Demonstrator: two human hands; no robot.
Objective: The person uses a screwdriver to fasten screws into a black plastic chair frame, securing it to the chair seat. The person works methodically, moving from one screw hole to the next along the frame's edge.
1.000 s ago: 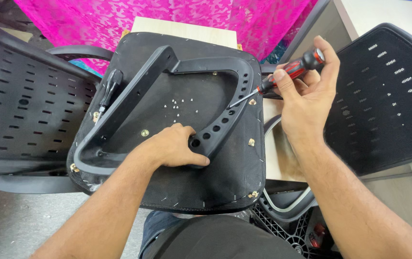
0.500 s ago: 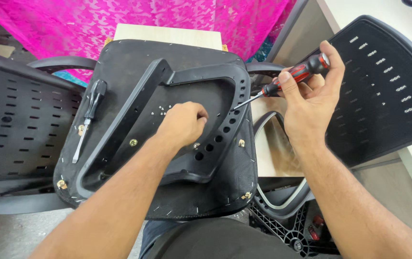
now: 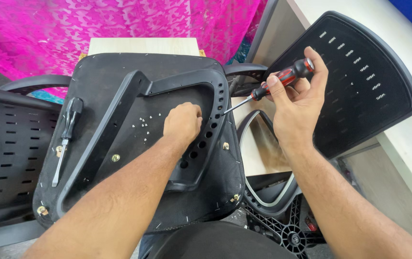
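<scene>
Pink patterned cloth (image 3: pixel 119 29) hung behind the upturned black seat base (image 3: pixel 119 81). Right hand (image 3: pixel 297 103) clasped a red-black screwdriver (image 3: pixel 268 86); left hand (image 3: pixel 182 122) rested curled there, contents hidden.

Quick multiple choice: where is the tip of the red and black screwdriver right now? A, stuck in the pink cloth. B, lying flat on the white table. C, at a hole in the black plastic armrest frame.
C: the right hand holds the red and black screwdriver, its tip at a hole in the armrest frame.
</scene>
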